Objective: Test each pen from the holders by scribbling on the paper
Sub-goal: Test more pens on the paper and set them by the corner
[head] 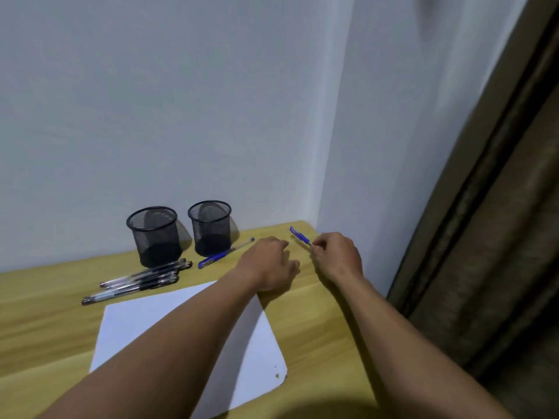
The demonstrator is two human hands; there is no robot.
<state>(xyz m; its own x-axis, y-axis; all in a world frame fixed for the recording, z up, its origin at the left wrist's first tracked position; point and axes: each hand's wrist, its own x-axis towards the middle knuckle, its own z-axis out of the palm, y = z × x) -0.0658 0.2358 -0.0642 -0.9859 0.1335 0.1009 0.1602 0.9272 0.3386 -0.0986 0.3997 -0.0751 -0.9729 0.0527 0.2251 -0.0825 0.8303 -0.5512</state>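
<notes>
Past the far right corner of the paper (145,322), the right hand (338,258) pinches a blue pen (299,235) by one end. The left hand (267,263) hangs loose just past the paper, holding nothing.

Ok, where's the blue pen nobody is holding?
Head view: the blue pen lies on the desk by the right-hand mesh holder, just left of the left hand.

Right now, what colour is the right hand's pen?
Blue; the pen shows best in head view.
</notes>
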